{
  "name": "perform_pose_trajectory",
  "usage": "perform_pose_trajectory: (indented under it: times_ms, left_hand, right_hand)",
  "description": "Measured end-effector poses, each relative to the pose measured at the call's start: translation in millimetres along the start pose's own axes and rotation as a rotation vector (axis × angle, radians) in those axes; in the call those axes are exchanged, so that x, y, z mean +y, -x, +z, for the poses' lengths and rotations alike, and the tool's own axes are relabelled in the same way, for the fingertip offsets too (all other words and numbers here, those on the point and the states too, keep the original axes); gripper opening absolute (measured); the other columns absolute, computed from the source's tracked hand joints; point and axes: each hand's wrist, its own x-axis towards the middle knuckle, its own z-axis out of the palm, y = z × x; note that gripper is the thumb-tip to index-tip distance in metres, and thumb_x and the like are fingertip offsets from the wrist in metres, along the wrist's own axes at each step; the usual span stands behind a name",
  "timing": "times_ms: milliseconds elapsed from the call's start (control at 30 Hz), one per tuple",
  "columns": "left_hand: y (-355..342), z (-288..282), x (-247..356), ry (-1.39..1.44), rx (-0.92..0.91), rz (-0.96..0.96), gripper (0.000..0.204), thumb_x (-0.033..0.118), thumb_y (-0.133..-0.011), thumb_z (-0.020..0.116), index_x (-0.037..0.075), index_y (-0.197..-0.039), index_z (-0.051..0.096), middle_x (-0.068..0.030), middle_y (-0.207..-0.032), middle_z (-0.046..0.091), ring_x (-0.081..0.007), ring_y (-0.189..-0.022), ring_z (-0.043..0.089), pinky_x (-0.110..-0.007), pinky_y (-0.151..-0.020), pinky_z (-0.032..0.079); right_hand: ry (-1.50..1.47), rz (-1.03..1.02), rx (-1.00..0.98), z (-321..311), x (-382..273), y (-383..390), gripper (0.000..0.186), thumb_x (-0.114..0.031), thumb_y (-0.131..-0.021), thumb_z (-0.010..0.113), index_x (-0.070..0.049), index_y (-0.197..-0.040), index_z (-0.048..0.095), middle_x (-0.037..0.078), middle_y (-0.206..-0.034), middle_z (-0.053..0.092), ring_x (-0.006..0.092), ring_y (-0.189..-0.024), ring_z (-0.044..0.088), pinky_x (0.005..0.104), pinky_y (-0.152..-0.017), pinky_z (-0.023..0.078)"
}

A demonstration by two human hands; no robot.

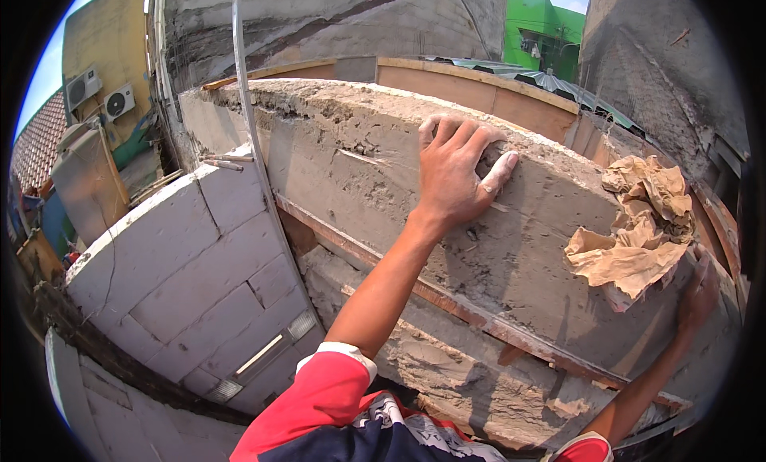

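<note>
A rough grey concrete beam [359, 167] crosses the view, its top edge crumbly. My left hand [461, 168] grips that edge near the middle, with fingers curled over the top and the thumb spread to the right. Pale dust coats its fingertips. At the far right, my right hand [697, 296] rests along the concrete with its fingers stretched out, partly in shadow. Just left of it, a crumpled brown paper sack [634, 238] lies over the beam's upper edge; what is under it is mostly hidden.
A wooden batten [479, 314] runs along the beam's lower face. To the left stand a light block wall [215, 262] and a slim upright metal bar [251, 111]. Behind are wooden boards [479, 87], corrugated roofing [550, 80] and tall rendered walls.
</note>
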Motion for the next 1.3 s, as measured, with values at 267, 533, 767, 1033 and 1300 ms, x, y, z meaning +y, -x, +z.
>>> perform_pose_trajectory:
  times_ms: [267, 533, 767, 1033, 1300]
  left_hand:
    - [-4.2, -2.0, -6.0, -0.052, -0.045, 0.039, 0.026, 0.036, -0.095, 0.074, 0.017, -0.113, 0.075, -0.0025, -0.104, 0.073, -0.0258, -0.109, 0.061, -0.044, -0.109, 0.036]
    - [-18.9, 11.6, -11.5, -0.076, -0.074, 0.021, 0.03, 0.04, -0.097, 0.075, 0.013, -0.108, 0.076, -0.0047, -0.103, 0.073, -0.0263, -0.104, 0.063, -0.044, -0.103, 0.04]
    - [-27.5, 33.9, -1.8, -0.107, -0.083, 0.021, 0.026, 0.036, -0.101, 0.068, 0.013, -0.111, 0.075, -0.007, -0.1, 0.071, -0.0286, -0.102, 0.062, -0.043, -0.105, 0.04]
    - [-27.3, 54.0, 6.8, -0.162, -0.117, 0.02, 0.035, 0.041, -0.107, 0.059, 0.01, -0.114, 0.073, -0.0091, -0.109, 0.072, -0.0293, -0.11, 0.061, -0.043, -0.111, 0.038]
    - [-29.6, 56.5, 13.2, -0.14, -0.078, 0.036, 0.024, 0.032, -0.102, 0.067, 0.011, -0.112, 0.074, -0.0077, -0.106, 0.071, -0.0297, -0.107, 0.061, -0.042, -0.108, 0.039]
  right_hand:
    - [-0.097, -0.011, 0.041, 1.9, -29.6, -5.5, 0.048, -0.038, -0.113, 0.047, -0.002, -0.125, 0.076, 0.016, -0.124, 0.078, 0.0321, -0.121, 0.071, 0.0404, -0.106, 0.05]
    - [-0.078, -0.121, 0.126, 15.0, -28.4, -20.1, 0.042, -0.032, -0.11, 0.049, -0.004, -0.115, 0.079, 0.018, -0.115, 0.078, 0.0371, -0.11, 0.073, 0.0439, -0.1, 0.052]
    - [-0.123, -0.152, 0.201, 23.1, -15.7, -37.8, 0.032, -0.028, -0.104, 0.058, -0.007, -0.108, 0.082, 0.018, -0.101, 0.078, 0.0392, -0.094, 0.073, 0.0463, -0.089, 0.053]
    - [-0.126, -0.158, 0.232, 40.8, 0.6, -43.7, 0.032, -0.03, -0.102, 0.061, -0.004, -0.1, 0.078, 0.021, -0.088, 0.073, 0.042, -0.084, 0.069, 0.0486, -0.083, 0.052]
    - [-0.183, -0.172, 0.247, 48.5, 5.9, -49.8, 0.034, -0.033, -0.101, 0.061, -0.003, -0.098, 0.078, 0.021, -0.086, 0.072, 0.042, -0.082, 0.069, 0.0496, -0.081, 0.052]
